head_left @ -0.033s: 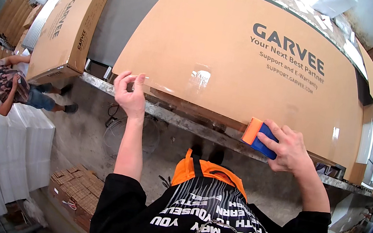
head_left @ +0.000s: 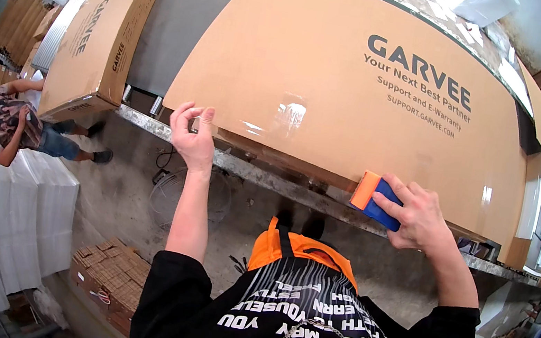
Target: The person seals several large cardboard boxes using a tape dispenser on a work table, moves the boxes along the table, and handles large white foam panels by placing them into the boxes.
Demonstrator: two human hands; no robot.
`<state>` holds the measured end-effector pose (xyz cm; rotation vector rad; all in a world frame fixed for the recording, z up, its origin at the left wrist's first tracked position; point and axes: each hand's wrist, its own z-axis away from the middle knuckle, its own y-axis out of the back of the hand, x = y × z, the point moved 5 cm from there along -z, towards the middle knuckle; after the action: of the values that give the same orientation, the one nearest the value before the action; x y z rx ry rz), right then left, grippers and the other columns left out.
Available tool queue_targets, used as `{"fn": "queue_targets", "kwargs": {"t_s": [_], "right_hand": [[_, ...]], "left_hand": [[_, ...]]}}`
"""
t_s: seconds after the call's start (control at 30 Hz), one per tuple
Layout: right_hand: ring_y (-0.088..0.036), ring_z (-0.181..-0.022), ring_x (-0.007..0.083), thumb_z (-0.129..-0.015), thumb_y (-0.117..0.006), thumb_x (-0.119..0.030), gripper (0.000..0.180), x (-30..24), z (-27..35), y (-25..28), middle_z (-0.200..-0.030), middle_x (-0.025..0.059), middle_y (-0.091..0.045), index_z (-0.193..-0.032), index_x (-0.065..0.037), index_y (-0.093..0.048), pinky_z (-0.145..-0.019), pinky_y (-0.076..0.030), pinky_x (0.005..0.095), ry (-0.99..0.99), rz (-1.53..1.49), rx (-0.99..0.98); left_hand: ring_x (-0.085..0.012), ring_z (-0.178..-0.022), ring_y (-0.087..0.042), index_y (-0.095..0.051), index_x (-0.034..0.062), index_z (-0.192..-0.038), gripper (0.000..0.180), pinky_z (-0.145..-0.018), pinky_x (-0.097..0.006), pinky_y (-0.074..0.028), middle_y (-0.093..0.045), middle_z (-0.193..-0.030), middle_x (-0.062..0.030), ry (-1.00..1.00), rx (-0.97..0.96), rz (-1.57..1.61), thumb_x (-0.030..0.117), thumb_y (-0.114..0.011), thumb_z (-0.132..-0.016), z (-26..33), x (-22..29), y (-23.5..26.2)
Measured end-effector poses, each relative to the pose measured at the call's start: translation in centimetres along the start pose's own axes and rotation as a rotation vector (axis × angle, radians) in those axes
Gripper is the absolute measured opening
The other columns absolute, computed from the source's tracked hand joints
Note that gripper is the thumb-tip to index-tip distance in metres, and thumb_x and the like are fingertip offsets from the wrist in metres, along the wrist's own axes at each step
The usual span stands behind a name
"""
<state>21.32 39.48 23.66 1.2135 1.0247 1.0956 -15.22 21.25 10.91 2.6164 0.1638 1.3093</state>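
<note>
A large flat cardboard box (head_left: pixel 281 52) lies in front of me, with dark print on its top and shiny clear tape (head_left: pixel 291 111) near its near edge. At the box's near left corner is my left hand (head_left: pixel 192 140), its fingers curved and its thumb raised apart from them. I see nothing held in it. My right hand (head_left: pixel 419 216) grips a blue and orange block-shaped tool (head_left: pixel 382 207) beside the near edge, further right. The orange end points left, toward the box edge. Its exact kind does not show.
The box rests on a conveyor with a dark belt (head_left: pixel 186 6) and a metal rail (head_left: pixel 262 176). Another cardboard box (head_left: pixel 97 38) stands at the left, where a co-worker (head_left: pixel 8 119) has a hand by it. White foam stacks (head_left: pixel 4 220) and a cardboard stack (head_left: pixel 111 275) stand lower left.
My left hand has shifted very slightly to the right. The right hand and its tool look the same.
</note>
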Motion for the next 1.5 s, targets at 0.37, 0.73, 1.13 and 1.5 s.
{"fn": "queue_targets", "kwargs": {"t_s": [0.37,0.73,1.13,1.5], "right_hand": [[-0.061,-0.080,0.0268,-0.052,-0.073,-0.022,0.063,-4.8,-0.1,15.6,-0.129,0.0157,-0.050,-0.114,-0.014,-0.065,-0.059,-0.052,0.0374,-0.016,0.001,-0.213],[-0.061,-0.079,0.0268,-0.053,-0.072,-0.022,0.066,-3.9,-1.7,7.9,-0.131,0.0158,-0.049,-0.118,-0.015,-0.065,-0.058,-0.053,0.0386,-0.037,0.020,-0.275],[-0.063,-0.078,0.0275,-0.051,-0.072,-0.021,0.063,-7.0,-4.6,5.0,-0.130,0.0167,-0.050,-0.113,-0.016,-0.067,-0.057,-0.053,0.0392,-0.006,0.096,-0.254],[-0.062,-0.080,0.0303,-0.054,-0.073,-0.021,0.064,-9.2,-7.1,6.4,-0.125,0.0200,-0.048,-0.117,-0.014,-0.062,-0.060,-0.053,0.0414,-0.010,0.062,-0.291]], "left_hand": [[-0.0308,-0.102,-0.065,-0.057,0.0018,-0.077,0.022,-0.082,-0.039,-0.051,-0.060,-0.097,-0.0108,0.136,-0.160,0.002,0.013,-0.075,-0.082,-6.7,8.0,6.0],[-0.0347,-0.145,-0.019,-0.027,-0.0036,-0.147,0.052,-0.115,-0.041,-0.022,-0.004,-0.157,-0.0281,0.237,0.056,-0.137,0.024,-0.036,-0.103,0.6,2.4,0.6],[-0.0421,-0.146,-0.001,-0.016,0.0016,-0.152,0.059,-0.116,-0.054,0.002,-0.004,-0.156,-0.0300,-0.170,0.235,-0.411,0.032,-0.029,-0.103,0.3,-3.5,1.2],[-0.0319,-0.134,-0.040,-0.065,0.0131,-0.123,0.050,-0.116,-0.052,-0.015,-0.052,-0.140,-0.0074,-0.670,-0.074,-0.116,0.043,-0.031,-0.099,1.0,7.3,-0.4]]}}
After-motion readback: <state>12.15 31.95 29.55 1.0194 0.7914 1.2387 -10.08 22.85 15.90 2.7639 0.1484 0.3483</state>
